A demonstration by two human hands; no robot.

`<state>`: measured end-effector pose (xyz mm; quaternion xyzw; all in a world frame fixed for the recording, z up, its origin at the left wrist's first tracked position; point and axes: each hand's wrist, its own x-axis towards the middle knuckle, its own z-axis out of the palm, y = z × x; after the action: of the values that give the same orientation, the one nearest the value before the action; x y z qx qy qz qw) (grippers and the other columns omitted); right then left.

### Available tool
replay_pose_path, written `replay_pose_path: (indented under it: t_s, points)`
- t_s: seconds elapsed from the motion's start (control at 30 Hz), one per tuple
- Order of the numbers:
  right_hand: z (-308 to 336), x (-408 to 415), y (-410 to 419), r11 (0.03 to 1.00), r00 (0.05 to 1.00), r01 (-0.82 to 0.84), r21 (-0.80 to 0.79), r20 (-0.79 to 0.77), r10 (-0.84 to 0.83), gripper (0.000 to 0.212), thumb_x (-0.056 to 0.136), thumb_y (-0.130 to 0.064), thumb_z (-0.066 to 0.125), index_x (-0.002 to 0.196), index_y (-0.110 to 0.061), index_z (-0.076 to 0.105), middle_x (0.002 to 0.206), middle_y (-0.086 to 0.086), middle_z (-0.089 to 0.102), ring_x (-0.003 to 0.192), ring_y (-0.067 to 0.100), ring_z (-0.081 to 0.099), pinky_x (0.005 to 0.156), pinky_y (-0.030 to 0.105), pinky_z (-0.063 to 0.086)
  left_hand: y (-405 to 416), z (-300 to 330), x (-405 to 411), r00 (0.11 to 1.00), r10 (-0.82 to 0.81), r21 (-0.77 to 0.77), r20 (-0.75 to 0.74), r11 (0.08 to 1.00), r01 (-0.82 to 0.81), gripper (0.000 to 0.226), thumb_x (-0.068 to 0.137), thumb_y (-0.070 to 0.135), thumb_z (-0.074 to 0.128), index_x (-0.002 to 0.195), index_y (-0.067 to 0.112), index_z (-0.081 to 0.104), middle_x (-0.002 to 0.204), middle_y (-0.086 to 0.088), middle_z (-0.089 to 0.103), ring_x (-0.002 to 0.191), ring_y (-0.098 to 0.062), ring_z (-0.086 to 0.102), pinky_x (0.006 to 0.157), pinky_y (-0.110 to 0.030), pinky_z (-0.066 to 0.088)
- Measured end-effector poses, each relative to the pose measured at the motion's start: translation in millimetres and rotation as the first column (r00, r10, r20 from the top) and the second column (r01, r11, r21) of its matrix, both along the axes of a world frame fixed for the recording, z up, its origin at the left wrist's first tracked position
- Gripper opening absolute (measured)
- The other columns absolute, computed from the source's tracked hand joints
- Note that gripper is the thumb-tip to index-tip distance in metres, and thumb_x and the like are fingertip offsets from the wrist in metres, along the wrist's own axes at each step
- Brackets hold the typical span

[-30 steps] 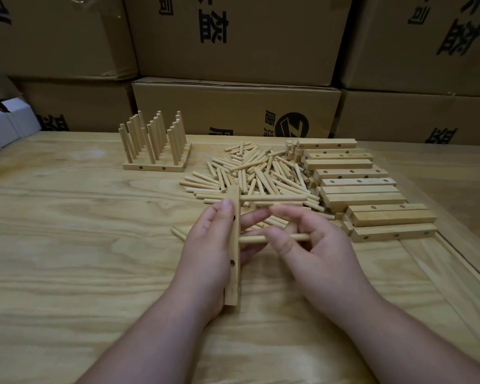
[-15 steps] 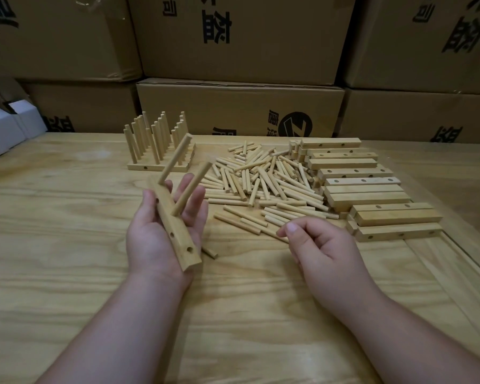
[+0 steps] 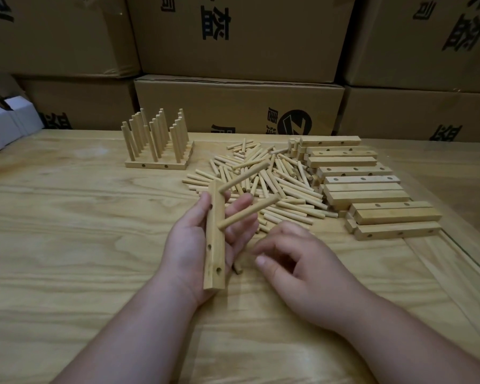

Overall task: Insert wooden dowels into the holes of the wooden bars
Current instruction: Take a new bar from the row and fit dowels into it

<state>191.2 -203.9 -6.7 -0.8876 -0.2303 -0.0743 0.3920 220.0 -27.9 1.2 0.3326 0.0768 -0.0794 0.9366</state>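
My left hand (image 3: 186, 245) holds a wooden bar (image 3: 216, 245) upright over the table, thumb on its left side and fingers behind it. Two dowels (image 3: 248, 212) stick out of the bar's upper holes, pointing right and away. Lower holes on the bar show empty. My right hand (image 3: 302, 267) hovers just right of the bar's lower end, blurred, fingers loosely curled, and I see nothing in it. A single loose dowel (image 3: 237, 268) lies on the table between both hands. The dowel pile (image 3: 275, 184) spreads behind them.
A row of bare drilled bars (image 3: 366, 195) lies right of the pile. Finished bars with upright dowels (image 3: 158, 145) stand at the back left. Cardboard boxes (image 3: 233, 106) wall the far edge, and white boxes (image 3: 6, 120) sit at far left.
The left hand turned the bar so its two dowels point right instead of up. The right hand drew back from the pile toward the bar's lower end.
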Motion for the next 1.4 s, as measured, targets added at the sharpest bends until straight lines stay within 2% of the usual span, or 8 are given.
replay_pose_path:
  t_s: [0.17,0.33,0.5,0.67,0.83,0.97,1.17,1.4]
  points:
    - [0.9,-6.4,5.1,0.939,0.985,-0.144,-0.313,0.047,0.166,0.028,0.093,-0.045,0.050,0.111,-0.039,0.071,0.109,-0.021,0.048,0.108,0.004,0.044,0.096,0.030,0.039,4.2,-0.5,3.8,0.994,0.102,-0.036,-0.023,0.994,-0.103,0.031,0.104,0.036,0.047,0.104,0.010,0.063,0.090,-0.012,0.078,0.065,-0.025,0.074,0.082,-0.046,0.062]
    - [-0.7,-2.0,1.3,0.969,0.994,0.023,-0.247,0.110,0.004,0.023,0.089,-0.048,0.059,0.081,-0.029,0.069,0.091,-0.019,0.055,0.096,0.003,0.050,0.087,0.033,0.046,4.3,-5.5,8.0,0.991,0.113,0.014,-0.068,0.994,-0.112,0.033,0.105,0.042,0.045,0.109,0.014,0.061,0.088,-0.006,0.078,0.062,-0.021,0.073,0.064,-0.034,0.061]
    - [-1.8,-0.5,1.4,0.929,0.998,0.020,-0.370,0.062,0.003,0.042,0.090,-0.059,0.043,0.125,-0.044,0.061,0.120,-0.025,0.045,0.118,0.004,0.039,0.101,0.031,0.035,5.2,-10.7,10.8,0.987,0.134,0.031,-0.087,0.991,-0.132,0.035,0.104,0.045,0.046,0.105,0.016,0.064,0.088,-0.008,0.077,0.064,-0.022,0.073,0.058,-0.034,0.059]
    - [-1.8,0.1,2.1,0.932,0.990,0.121,-0.341,0.113,-0.087,0.039,0.088,-0.058,0.042,0.100,-0.037,0.072,0.101,-0.024,0.053,0.105,0.004,0.045,0.096,0.035,0.043,4.6,-11.9,12.2,0.985,0.151,0.048,-0.078,0.988,-0.148,0.036,0.105,0.048,0.044,0.108,0.019,0.065,0.088,-0.007,0.077,0.065,-0.021,0.074,0.057,-0.033,0.058]
    - [-4.8,-2.5,3.1,0.914,0.999,0.004,-0.406,0.050,0.017,0.050,0.090,-0.064,0.032,0.138,-0.053,0.042,0.125,-0.026,0.041,0.121,0.003,0.033,0.105,0.032,0.026,3.1,-14.4,13.3,0.990,0.124,0.086,-0.062,0.989,-0.118,0.040,0.106,0.049,0.038,0.117,0.018,0.061,0.090,-0.008,0.079,0.067,-0.020,0.074,0.056,-0.032,0.058]
    - [-1.7,-1.0,3.2,0.938,0.998,0.046,-0.345,0.059,-0.028,0.045,0.088,-0.065,0.035,0.115,-0.046,0.065,0.112,-0.026,0.048,0.113,0.002,0.040,0.103,0.035,0.035,3.5,-15.2,14.7,0.991,0.118,0.095,-0.063,0.989,-0.112,0.043,0.107,0.049,0.036,0.120,0.017,0.060,0.089,-0.008,0.079,0.067,-0.020,0.075,0.056,-0.031,0.058]
    - [-5.6,-3.6,5.3,0.909,0.999,0.005,-0.416,0.051,0.018,0.049,0.089,-0.064,0.027,0.130,-0.051,0.049,0.122,-0.026,0.041,0.121,0.005,0.034,0.104,0.034,0.027,3.3,-16.7,16.0,0.990,0.121,0.109,-0.071,0.988,-0.113,0.041,0.107,0.049,0.037,0.119,0.017,0.060,0.088,-0.009,0.078,0.067,-0.020,0.075,0.055,-0.031,0.058]
    - [-4.3,1.8,1.3,0.901,0.978,0.203,-0.383,0.118,-0.171,0.043,0.086,-0.058,0.053,0.123,-0.039,0.058,0.107,-0.020,0.051,0.112,0.008,0.045,0.100,0.034,0.041,2.2,-15.8,15.3,0.985,0.150,0.105,-0.086,0.985,-0.140,0.038,0.107,0.049,0.039,0.112,0.020,0.063,0.083,-0.008,0.078,0.063,-0.019,0.073,0.055,-0.031,0.059]
